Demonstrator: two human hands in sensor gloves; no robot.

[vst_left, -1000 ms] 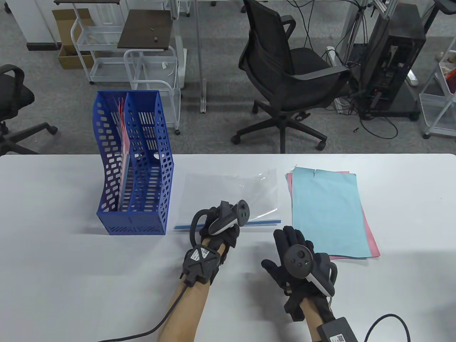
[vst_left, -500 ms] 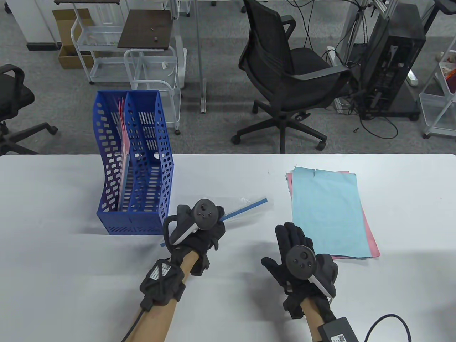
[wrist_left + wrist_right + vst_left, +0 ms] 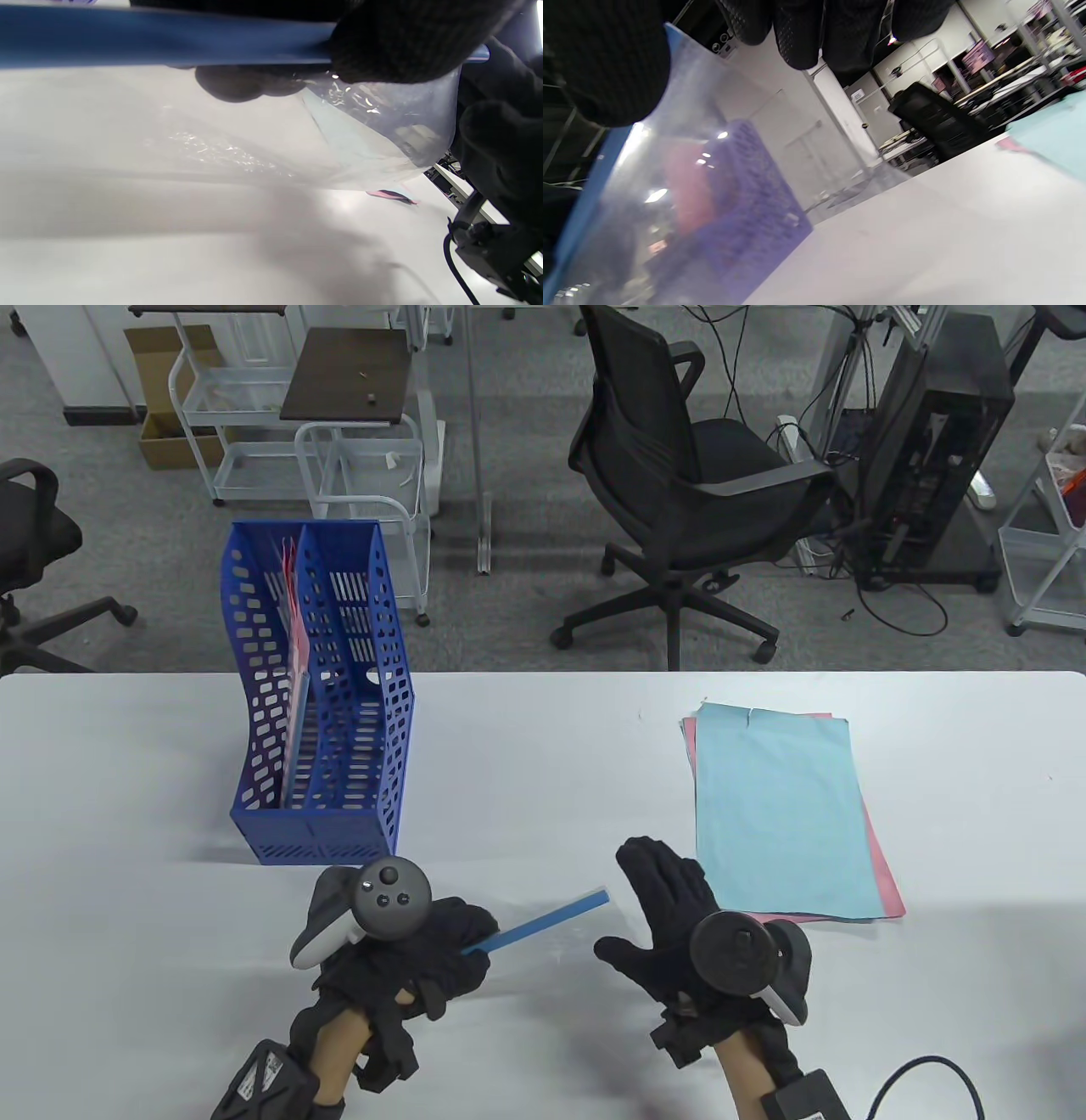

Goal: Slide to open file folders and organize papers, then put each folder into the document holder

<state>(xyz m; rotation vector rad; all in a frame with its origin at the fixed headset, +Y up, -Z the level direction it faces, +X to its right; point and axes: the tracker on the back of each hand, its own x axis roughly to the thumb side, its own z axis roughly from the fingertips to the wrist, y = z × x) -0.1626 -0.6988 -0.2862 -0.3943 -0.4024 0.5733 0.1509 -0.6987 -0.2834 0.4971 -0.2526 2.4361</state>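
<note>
The clear file folder (image 3: 551, 946) with its blue slide bar (image 3: 543, 923) is held up just above the near middle of the counter (image 3: 127, 780), the bar slanting from near-left up toward far-right. The left hand (image 3: 416, 954) grasps the bar's near-left end, fingers curled round it; in the left wrist view a fingertip (image 3: 403, 42) wraps over the bar (image 3: 169, 40) with the transparent sleeve (image 3: 382, 127) hanging below. The right hand (image 3: 679, 925) is released, fingers straight and spread, just beside the bar's far end; whether it touches the folder cannot be told. To the right lies a stack of papers (image 3: 780, 806), light blue on top of pink. At the far left stands the blue document holder (image 3: 318, 704), with pink sheets upright in its left compartment.
</note>
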